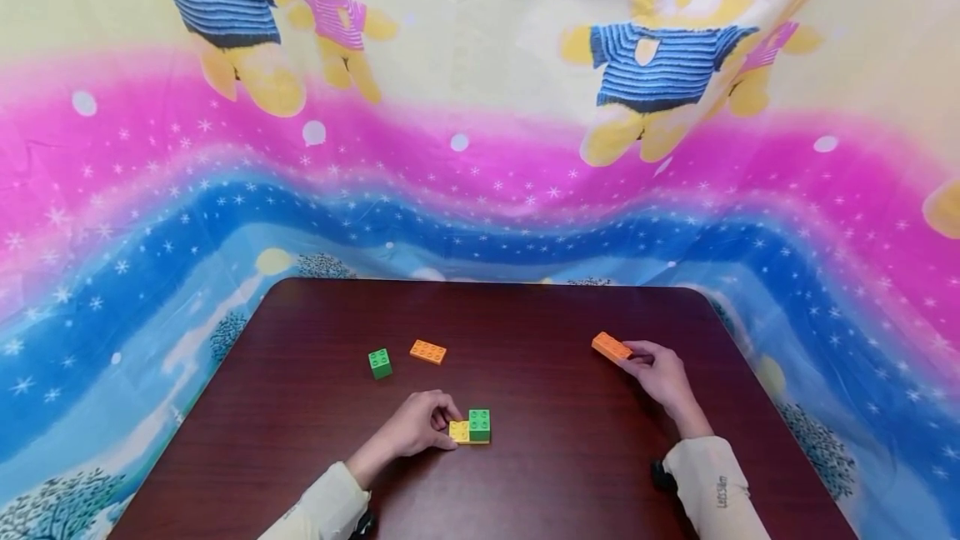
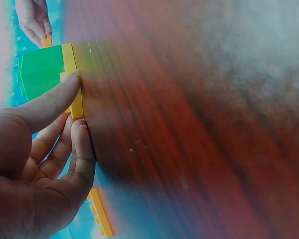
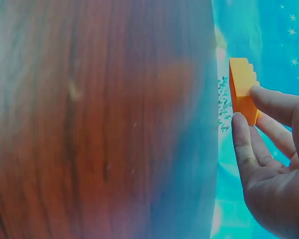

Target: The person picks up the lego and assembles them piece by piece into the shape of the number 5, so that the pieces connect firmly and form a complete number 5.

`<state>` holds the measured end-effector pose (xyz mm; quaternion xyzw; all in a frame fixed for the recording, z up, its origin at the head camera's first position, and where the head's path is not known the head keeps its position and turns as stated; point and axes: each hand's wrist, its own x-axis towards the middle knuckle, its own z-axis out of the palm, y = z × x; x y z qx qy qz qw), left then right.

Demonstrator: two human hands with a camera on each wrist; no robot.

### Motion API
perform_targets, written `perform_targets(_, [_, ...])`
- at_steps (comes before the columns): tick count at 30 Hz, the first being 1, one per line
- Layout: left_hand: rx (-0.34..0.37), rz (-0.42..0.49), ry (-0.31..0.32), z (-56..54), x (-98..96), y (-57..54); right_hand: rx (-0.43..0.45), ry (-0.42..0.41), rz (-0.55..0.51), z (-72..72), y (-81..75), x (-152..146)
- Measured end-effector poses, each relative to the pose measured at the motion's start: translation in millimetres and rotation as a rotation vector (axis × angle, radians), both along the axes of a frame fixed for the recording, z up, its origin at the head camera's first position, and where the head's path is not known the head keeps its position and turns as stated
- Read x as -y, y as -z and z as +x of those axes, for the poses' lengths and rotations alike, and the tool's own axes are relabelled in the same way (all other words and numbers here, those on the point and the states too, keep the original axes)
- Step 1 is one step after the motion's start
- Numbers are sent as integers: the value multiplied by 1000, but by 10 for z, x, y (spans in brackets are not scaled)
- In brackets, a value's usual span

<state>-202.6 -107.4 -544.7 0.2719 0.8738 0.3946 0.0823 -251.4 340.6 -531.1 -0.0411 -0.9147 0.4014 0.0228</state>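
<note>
With thumb and fingers, my left hand (image 1: 422, 425) pinches the left end of a flat yellow building plate (image 1: 459, 432). A green two-by-two-stud block (image 1: 479, 425) sits on the plate's right end; the left wrist view shows this green block (image 2: 42, 72) standing out from the yellow plate (image 2: 76, 105). Over on the right side of the table, my right hand (image 1: 662, 375) holds an orange building brick (image 1: 611, 346) by its near end. In the right wrist view the orange brick (image 3: 243, 92) lies between thumb and fingertips, its studs facing away from the table surface.
Toward the left back of the dark wooden table (image 1: 525, 323) stand a second green block (image 1: 380, 363) and a flat orange plate (image 1: 428, 351). Behind and around the table hangs a cloth (image 1: 465, 165) printed with bears and snowflakes.
</note>
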Motion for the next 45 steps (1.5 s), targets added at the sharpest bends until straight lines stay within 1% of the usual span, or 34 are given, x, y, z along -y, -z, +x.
perform_targets(13, [10,1,-5,4,7,-5,-64,-67,-34,18,-150,256])
perform_targets(21, [6,6,-6,0,11,-5,-77,-101,-55,39,-250,455])
perform_targets(35, [5,3,0,10,10,-10,-123,-179,-60,161,-355,765])
perform_targets(45, [4,-2,-2,2,5,-17,-132,-249,-79,271,-445,1029])
